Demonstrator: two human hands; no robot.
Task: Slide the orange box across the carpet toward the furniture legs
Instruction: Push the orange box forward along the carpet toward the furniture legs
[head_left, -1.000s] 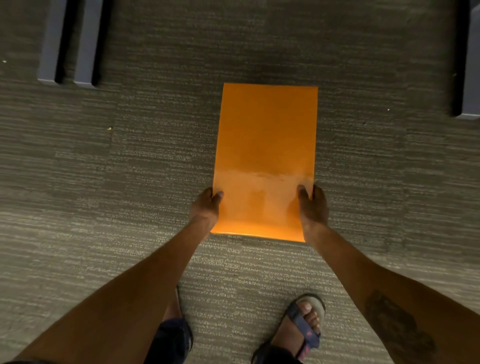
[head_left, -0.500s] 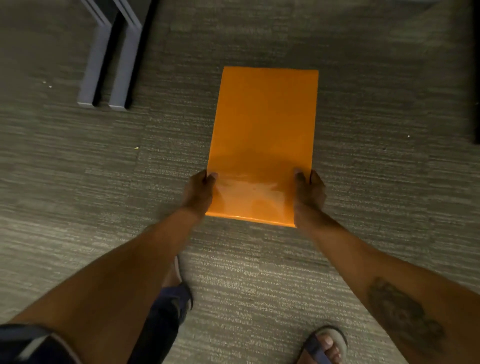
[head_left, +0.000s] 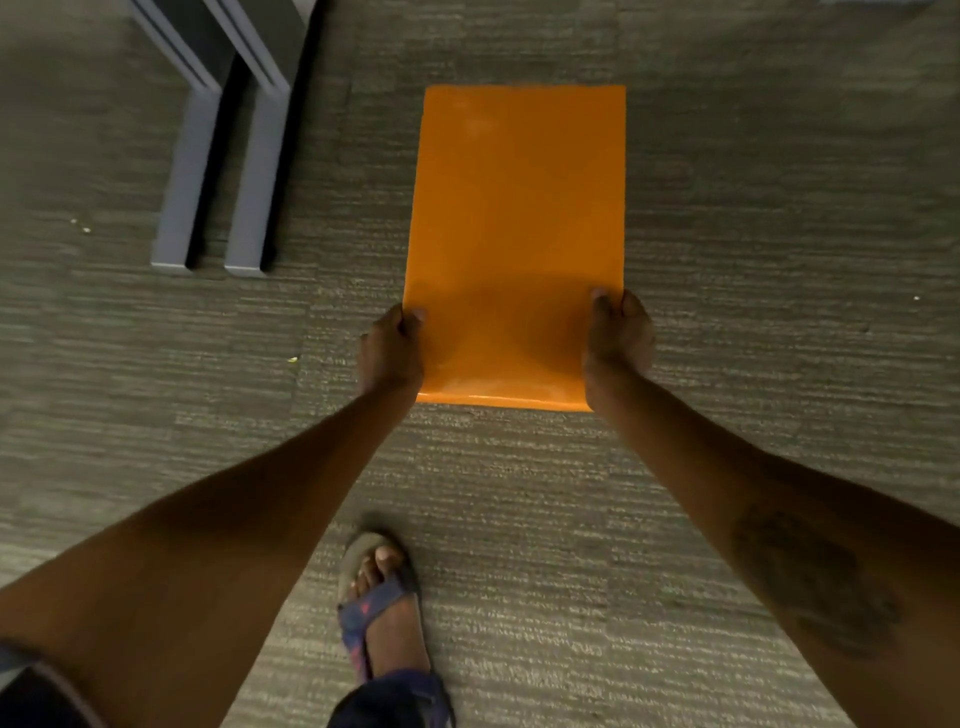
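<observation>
One orange box (head_left: 517, 244), closed, contents not visible, flat on the carpet (head_left: 753, 260).
Left hand (head_left: 390, 351) and right hand (head_left: 618, 340) clamp the box's near corners, thumbs on top, box stretching ahead between them. Two grey furniture legs (head_left: 213, 192) stand ahead-left of the left hand. One sandalled foot (head_left: 382, 597) behind the hands. Since half a second ago the legs sit closer, and the foot has stepped forward.

The box (head_left: 517, 234) lies on the carpet (head_left: 779, 260), right of 2 furniture legs (head_left: 213, 182).
</observation>
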